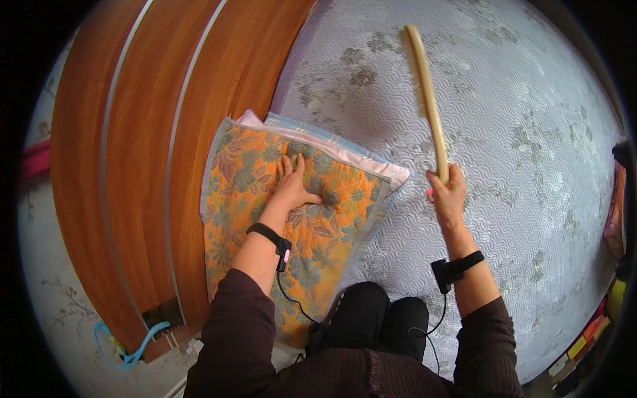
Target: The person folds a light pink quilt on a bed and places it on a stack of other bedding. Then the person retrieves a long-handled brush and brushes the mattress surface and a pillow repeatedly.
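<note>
My right hand [449,196] grips the handle end of a long wooden bed brush [429,99]. Its bristles face left, and it is held over a pale, wavy-quilted bedspread [502,149] with grey floral patches. My left hand [294,186] presses down with spread fingers on an orange floral quilted pillow cover [239,194] edged in grey. From under that cover's far edge show a pink fabric corner [395,171] and a blue checked cloth [318,129]. The brush and the pillow stack are apart.
A glossy wooden headboard or cabinet panel [139,149] with light metal strips stands on the left. Near its lower end hangs a blue looped strap or tube [144,346]. Several colourful items [580,346] line the lower right rim. Cables run from both black wristbands [271,236].
</note>
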A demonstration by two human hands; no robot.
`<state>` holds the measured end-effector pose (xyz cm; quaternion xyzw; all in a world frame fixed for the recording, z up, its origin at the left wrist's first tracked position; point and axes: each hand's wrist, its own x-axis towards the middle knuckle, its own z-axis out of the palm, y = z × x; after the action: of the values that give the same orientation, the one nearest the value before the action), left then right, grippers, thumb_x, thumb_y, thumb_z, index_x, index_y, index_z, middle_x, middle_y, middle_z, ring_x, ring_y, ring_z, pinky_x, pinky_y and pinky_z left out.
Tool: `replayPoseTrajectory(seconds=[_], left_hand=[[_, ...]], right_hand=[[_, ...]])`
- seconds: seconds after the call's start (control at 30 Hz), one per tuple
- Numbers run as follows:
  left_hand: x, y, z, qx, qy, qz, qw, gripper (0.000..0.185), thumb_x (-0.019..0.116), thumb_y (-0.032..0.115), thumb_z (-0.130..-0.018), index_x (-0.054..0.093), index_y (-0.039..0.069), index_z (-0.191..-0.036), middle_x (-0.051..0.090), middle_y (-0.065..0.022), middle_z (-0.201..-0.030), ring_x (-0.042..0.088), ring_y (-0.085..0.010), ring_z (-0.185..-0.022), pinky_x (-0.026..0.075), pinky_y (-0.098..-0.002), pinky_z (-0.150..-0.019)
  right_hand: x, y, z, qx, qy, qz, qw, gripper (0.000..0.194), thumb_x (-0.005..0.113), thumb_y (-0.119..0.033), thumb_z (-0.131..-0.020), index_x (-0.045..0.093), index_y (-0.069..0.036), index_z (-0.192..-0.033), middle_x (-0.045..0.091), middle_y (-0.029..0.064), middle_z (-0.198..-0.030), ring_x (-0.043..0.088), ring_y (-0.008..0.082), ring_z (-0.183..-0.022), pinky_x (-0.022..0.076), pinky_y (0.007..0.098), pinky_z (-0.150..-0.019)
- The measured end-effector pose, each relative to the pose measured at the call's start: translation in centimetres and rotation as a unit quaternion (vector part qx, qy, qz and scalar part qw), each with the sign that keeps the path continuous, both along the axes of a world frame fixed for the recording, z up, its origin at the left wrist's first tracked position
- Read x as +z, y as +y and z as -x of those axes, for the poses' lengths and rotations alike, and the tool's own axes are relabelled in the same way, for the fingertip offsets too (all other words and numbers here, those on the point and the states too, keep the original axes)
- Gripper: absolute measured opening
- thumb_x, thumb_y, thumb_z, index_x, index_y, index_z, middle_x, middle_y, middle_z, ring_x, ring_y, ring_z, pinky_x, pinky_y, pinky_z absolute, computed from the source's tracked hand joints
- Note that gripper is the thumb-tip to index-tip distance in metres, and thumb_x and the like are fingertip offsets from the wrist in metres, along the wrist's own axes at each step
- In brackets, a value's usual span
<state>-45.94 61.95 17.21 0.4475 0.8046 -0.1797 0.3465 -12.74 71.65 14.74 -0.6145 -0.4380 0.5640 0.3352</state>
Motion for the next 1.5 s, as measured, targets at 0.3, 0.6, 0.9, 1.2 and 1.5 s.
replayPoseTrajectory(seconds=[0.3,0.6,0.9,1.2,1.5], left_hand=[[2.8,-1.6,-2.2,0.033,0.011,-0.070,0.997,0.126,0.088,0.040,-0.059,0.006,0.028,-0.154,-0.007,-0.0153,-0.159,-0.009,-0.0359,-0.146,0.018,-0.0737,-0.103],[5.1,-4.9,-3.7,-0.035,0.002,-0.164,0.986,0.106,0.080,0.041,-0.073,0.013,0.022,-0.153,-0.003,-0.0146,-0.159,-0.005,-0.0357,-0.146,0.007,-0.0707,-0.108],[5.6,-9.1,-6.3,-0.025,0.029,-0.092,0.995,0.123,0.078,0.054,-0.069,-0.003,0.015,-0.153,-0.012,-0.0189,-0.157,-0.016,-0.0382,-0.144,0.006,-0.0705,-0.107],[2.3,-7.0,-5.3,-0.028,0.028,-0.028,0.999,0.134,0.078,0.064,-0.061,-0.008,0.015,-0.153,-0.015,-0.0204,-0.156,-0.018,-0.0397,-0.143,0.005,-0.0717,-0.106],[6.3,-9.0,-5.3,-0.028,-0.020,-0.202,0.979,0.141,0.084,0.059,-0.054,-0.007,0.016,-0.153,-0.013,-0.0163,-0.158,-0.015,-0.0367,-0.144,0.002,-0.0678,-0.110]], right_hand=[[-0.9,-3.6,9.9,0.260,-0.059,0.000,0.964,0.041,0.080,-0.020,-0.069,0.055,0.005,-0.092,0.064,0.0202,-0.076,0.065,0.0297,-0.070,0.0509,0.0406,-0.064],[0.2,-2.4,8.8,0.270,-0.117,0.010,0.956,0.031,0.068,-0.012,-0.067,0.054,0.003,-0.090,0.064,0.0268,-0.084,0.064,0.0423,-0.083,0.0498,0.0450,-0.073],[-0.7,-4.5,5.5,0.193,-0.077,0.055,0.977,0.028,0.067,-0.009,-0.068,0.048,0.003,-0.086,0.059,0.0205,-0.073,0.063,0.0310,-0.072,0.0494,0.0427,-0.067],[0.2,-3.1,8.3,0.243,0.007,0.128,0.962,0.047,0.082,-0.016,-0.069,0.052,0.007,-0.098,0.063,0.0131,-0.079,0.062,0.0194,-0.064,0.0516,0.0327,-0.053],[5.9,-1.7,5.8,0.259,0.159,0.083,0.949,0.040,0.075,-0.007,-0.069,0.054,0.005,-0.101,0.058,0.0071,-0.077,0.057,0.0164,-0.060,0.0490,0.0301,-0.051]])
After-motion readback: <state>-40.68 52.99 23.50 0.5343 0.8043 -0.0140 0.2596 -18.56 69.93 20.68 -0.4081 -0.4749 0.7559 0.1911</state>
